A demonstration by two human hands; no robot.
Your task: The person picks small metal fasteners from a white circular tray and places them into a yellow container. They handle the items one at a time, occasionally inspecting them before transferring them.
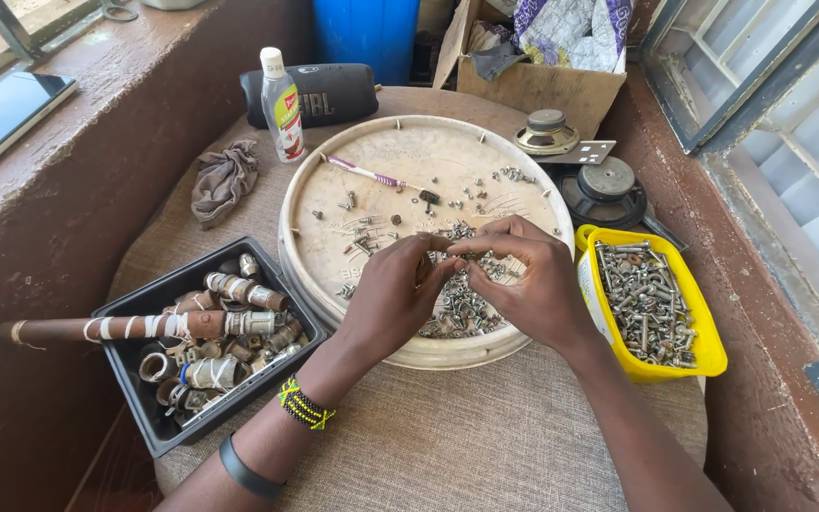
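My left hand (392,294) and my right hand (526,277) meet fingertip to fingertip over a round cream tray (334,161). Between the fingertips of both hands sits a small metal screw or bolt (455,252), mostly hidden. Under the hands lies a heap of loose screws and nuts (462,318); more are scattered across the tray. A purple-and-white toothbrush (367,173) lies on the tray's far side.
A yellow tub (708,341) of bolts stands right of the tray. A black bin (144,308) of pipe fittings with a long brown pipe (97,328) is at left. Behind: a plastic bottle (281,104), black speaker (319,93), grey rag (223,180), speaker parts (605,188), cardboard box (542,85), phone (2,112).
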